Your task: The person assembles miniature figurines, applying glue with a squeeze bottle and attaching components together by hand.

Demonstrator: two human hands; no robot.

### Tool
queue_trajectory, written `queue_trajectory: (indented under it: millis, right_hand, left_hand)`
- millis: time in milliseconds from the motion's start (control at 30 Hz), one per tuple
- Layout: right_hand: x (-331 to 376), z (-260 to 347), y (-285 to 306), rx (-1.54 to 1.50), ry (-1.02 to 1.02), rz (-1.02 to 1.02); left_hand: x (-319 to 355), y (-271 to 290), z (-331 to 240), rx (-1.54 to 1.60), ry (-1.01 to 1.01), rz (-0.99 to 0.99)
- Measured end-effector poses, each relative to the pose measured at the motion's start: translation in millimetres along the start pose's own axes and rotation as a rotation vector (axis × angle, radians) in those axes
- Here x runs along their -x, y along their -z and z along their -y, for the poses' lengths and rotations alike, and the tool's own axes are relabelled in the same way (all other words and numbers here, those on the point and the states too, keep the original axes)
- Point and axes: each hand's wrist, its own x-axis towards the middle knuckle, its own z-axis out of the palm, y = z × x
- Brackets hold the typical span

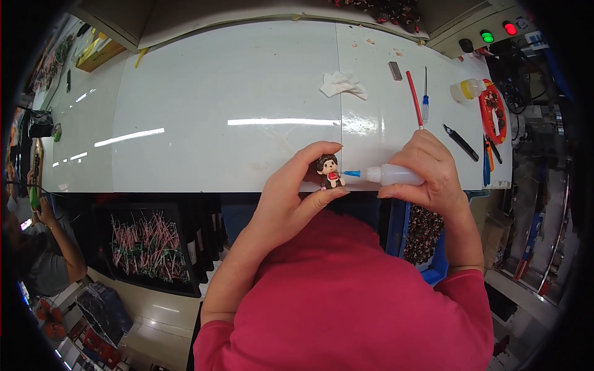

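Note:
My left hand [281, 198] grips a small figurine [329, 166] with dark brown hair, a pale face and a red bib, at the table's near edge. Thumb and forefinger reach round it from the left. In my right hand [436, 167] lies a translucent white squeeze bottle [399, 175], held sideways. Its blue needle tip [352, 174] points left at the figurine's front; whether the needle touches it I cannot tell. A red stick [414, 96] on the table reaches down to the knuckles of my right hand.
Beyond my hands on the white table [204, 80] lie a crumpled tissue [344, 85], a grey block [395, 71], a blue-handled screwdriver [426, 99] and a black knife [461, 142]. A yellow-banded bottle [468, 90] stands by a red tray [493, 111]. A co-worker's arm [62, 241] shows at far left.

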Motion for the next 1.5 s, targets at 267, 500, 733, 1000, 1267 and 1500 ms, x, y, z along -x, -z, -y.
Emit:
queue_trajectory:
  millis: [267, 500, 733, 1000, 1267, 1500]
  right_hand:
    - [2.9, 4.5, 1.6, 0.087, 0.030, -0.036]
    - [41.1, -30.0, 0.5, -0.339, -0.174, -0.249]
    - [78.7, -85.0, 27.2, -0.204, -0.626, -0.923]
    - [119.7, -147.2, 43.2, -0.021, -0.808, -0.701]
    - [115.4, -105.3, 37.3, 0.367, -0.676, -0.864]
    - [64.0, -14.4, -26.4, -0.316, -0.242, -0.528]
  left_hand:
    - [-1.9, -0.9, 0.5, 0.000, -0.014, 0.019]
    - [-5.1, -2.5, -2.2, 0.061, -0.018, 0.007]
    - [-1.5, -3.3, 6.9, 0.008, -0.090, -0.027]
    - [1.9, -13.4, 6.7, -0.010, -0.133, -0.050]
    - [13.0, -12.7, 5.9, -0.013, -0.124, -0.077]
    - [9.0, -0.7, 13.2, -0.088, -0.118, -0.043]
